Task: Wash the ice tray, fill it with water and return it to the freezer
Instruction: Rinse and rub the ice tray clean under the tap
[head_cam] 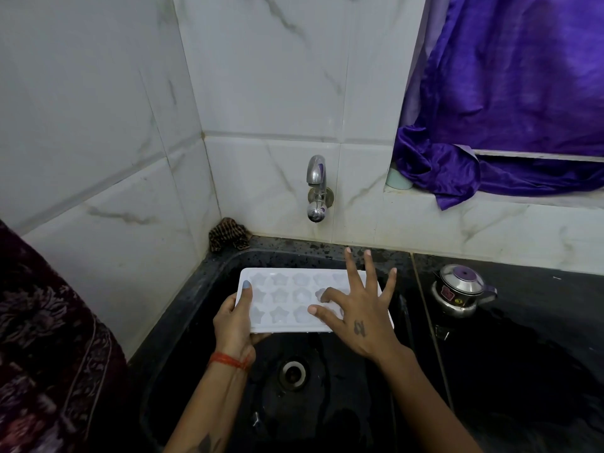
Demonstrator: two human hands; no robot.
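Note:
A white ice tray [284, 299] with star-shaped cups is held level over the black sink [196, 305], below the wall tap [316, 188]. My left hand [233, 322] grips the tray's left end, thumb on top and fingers underneath. My right hand [358, 308] lies over the tray's right half with fingers spread; its index finger bends down into a cup and its thumb touches the front row. No water runs from the tap. The tray's right end is hidden by my right hand.
The sink drain [292, 372] lies below the tray. A steel kettle [459, 291] with a purple lid knob stands on the dark counter to the right. A patterned cloth [228, 235] sits in the back left corner. Purple curtain [506, 109] hangs over the ledge at right.

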